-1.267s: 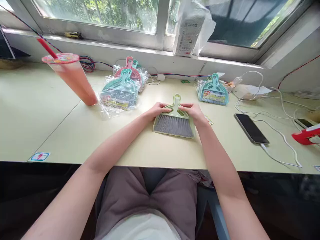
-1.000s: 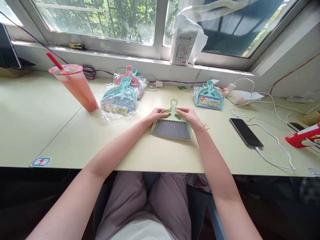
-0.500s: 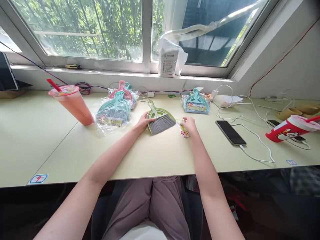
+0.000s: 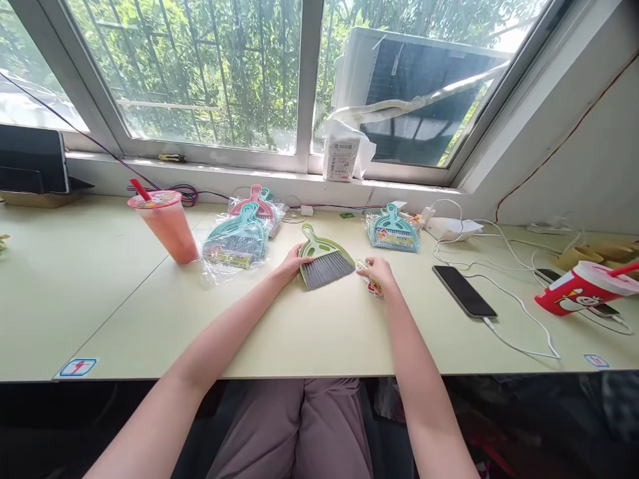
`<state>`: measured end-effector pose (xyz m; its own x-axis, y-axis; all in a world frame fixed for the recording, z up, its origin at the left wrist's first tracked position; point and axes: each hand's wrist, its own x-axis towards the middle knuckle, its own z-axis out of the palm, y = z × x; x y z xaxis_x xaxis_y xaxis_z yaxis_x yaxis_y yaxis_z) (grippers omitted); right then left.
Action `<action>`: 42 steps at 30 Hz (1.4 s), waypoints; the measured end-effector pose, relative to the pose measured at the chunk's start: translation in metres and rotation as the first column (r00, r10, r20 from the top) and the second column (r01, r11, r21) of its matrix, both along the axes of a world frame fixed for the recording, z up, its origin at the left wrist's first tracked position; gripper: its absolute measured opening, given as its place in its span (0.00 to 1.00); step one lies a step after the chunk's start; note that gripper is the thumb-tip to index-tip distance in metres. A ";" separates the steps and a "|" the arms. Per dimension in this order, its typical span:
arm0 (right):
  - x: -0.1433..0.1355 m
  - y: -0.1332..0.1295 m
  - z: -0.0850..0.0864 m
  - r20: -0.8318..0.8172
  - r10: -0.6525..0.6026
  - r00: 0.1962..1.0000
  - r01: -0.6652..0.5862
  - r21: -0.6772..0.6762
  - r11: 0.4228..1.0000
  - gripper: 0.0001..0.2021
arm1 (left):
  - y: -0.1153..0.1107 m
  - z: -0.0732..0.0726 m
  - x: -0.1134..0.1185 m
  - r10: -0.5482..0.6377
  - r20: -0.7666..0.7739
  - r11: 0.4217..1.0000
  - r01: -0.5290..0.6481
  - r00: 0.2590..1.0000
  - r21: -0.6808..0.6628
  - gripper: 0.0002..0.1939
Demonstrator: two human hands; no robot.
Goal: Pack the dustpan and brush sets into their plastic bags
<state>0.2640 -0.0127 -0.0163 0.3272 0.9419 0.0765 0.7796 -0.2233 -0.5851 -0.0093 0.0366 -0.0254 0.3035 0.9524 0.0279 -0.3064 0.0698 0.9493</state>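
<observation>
A small green dustpan with a grey-bristled brush [image 4: 327, 267] nested in it lies on the table, its handle pointing away from me. My left hand [image 4: 291, 265] grips its left edge, thumb on top and fingers underneath. Just right of the bristles, my right hand [image 4: 379, 273] pinches a colourful printed card [image 4: 373, 287], partly covered by the fingers. Left of my left hand are wrapped teal dustpan sets [image 4: 238, 241] and a pink one [image 4: 256, 199] behind them. Beyond my right hand stands another wrapped teal set [image 4: 393, 233] with a printed label.
A pink drink cup [image 4: 167, 229] leans at the left by the plastic wrapping. To the right lie a phone [image 4: 464, 291] on a white charging cable [image 4: 524, 326] and a tilted red cup [image 4: 579, 291]. A boxed item in plastic [image 4: 341, 158] stands on the windowsill.
My view has tilted upward, so the table and its things sit lower in the picture. Both hands keep their hold, with little movement over the table.
</observation>
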 end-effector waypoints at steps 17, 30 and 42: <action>-0.021 -0.005 0.023 -0.359 -0.206 0.910 0.321 0.298 0.899 0.15 | 0.003 0.002 0.006 0.038 -0.209 0.999 -0.040 0.977 -0.007 0.12; -0.013 -0.013 0.037 -0.863 0.018 0.506 0.312 0.202 0.928 0.07 | -0.002 0.010 0.001 -0.096 -0.213 0.990 0.070 0.972 -0.125 0.23; -0.064 -0.009 0.015 -0.768 0.042 0.639 0.209 0.226 0.952 0.32 | -0.003 0.000 0.011 0.109 -0.029 0.991 -0.107 0.994 0.078 0.32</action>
<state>0.1997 -0.0218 -0.0009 0.4623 0.8867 0.0073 0.0186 -0.0015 -0.9998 0.0021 0.0335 -0.0253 0.2008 0.9752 0.0931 -0.2763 -0.0348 0.9604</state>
